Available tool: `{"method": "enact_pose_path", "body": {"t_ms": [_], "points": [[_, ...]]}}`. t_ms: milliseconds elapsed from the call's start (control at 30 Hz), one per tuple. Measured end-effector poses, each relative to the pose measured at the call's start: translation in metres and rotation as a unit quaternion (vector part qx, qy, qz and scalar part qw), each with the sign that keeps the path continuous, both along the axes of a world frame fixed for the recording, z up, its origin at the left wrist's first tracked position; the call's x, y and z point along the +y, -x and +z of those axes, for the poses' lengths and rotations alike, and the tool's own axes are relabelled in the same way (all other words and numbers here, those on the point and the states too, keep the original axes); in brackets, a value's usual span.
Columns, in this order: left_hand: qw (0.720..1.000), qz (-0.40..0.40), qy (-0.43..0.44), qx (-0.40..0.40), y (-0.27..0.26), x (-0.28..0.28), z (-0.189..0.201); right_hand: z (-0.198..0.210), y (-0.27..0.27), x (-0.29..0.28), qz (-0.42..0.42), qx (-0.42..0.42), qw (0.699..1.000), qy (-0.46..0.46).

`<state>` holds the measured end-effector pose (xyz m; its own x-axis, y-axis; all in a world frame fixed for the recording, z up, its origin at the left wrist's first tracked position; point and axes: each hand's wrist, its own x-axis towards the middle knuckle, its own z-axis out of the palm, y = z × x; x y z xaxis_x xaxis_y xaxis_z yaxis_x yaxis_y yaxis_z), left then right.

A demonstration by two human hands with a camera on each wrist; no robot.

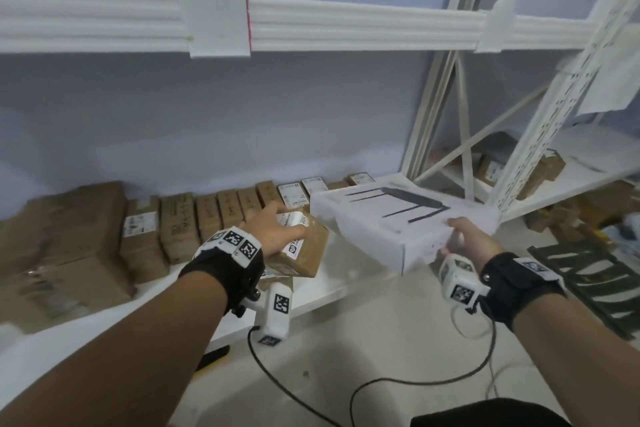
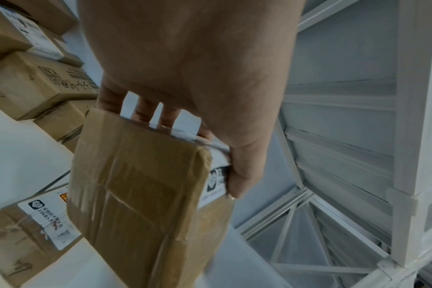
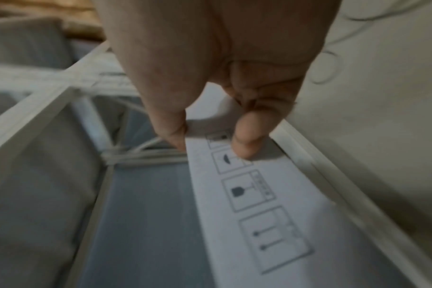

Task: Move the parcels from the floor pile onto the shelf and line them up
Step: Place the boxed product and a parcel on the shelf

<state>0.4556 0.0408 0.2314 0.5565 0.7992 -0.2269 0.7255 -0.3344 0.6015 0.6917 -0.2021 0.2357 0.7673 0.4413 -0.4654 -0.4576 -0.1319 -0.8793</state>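
My left hand (image 1: 277, 229) grips a brown taped parcel (image 1: 304, 253) with a white label, held over the front edge of the low white shelf (image 1: 339, 281). In the left wrist view the fingers (image 2: 146, 109) wrap over the top of that brown parcel (image 2: 141, 204). My right hand (image 1: 464, 236) holds a large flat white box (image 1: 398, 218) by its near right corner, tilted above the shelf's right end. In the right wrist view thumb and fingers (image 3: 244, 140) pinch the white box's edge (image 3: 271, 214), which bears printed handling symbols.
A row of brown parcels (image 1: 207, 218) stands lined up along the shelf's back, with bigger cartons (image 1: 62, 246) at the left. Another labelled parcel (image 2: 25, 233) lies under the held one. A white upright (image 1: 554, 97) and braces stand at the right. Cables (image 1: 381, 388) trail on the floor.
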Motion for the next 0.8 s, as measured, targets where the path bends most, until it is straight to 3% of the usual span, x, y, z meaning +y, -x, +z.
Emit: {"method": "enact_pose_path", "body": {"t_ms": [167, 267, 600, 800], "points": [[1.000, -0.004, -0.001, -0.013, -0.003, 0.000, 0.001, 0.009, 0.002, 0.020, -0.020, -0.212, 0.972, 0.099], [1.000, -0.008, -0.018, -0.003, -0.009, -0.002, 0.009, 0.009, -0.001, 0.025, 0.028, -0.288, 0.942, 0.170], [0.998, -0.039, -0.049, -0.019, -0.040, 0.002, 0.021, -0.020, -0.020, 0.031, 0.019, -0.335, 0.935, 0.115], [0.994, -0.044, -0.091, -0.041, -0.080, 0.000, 0.027, -0.016, -0.064, 0.040, -0.035, -0.280, 0.959, 0.030]]}}
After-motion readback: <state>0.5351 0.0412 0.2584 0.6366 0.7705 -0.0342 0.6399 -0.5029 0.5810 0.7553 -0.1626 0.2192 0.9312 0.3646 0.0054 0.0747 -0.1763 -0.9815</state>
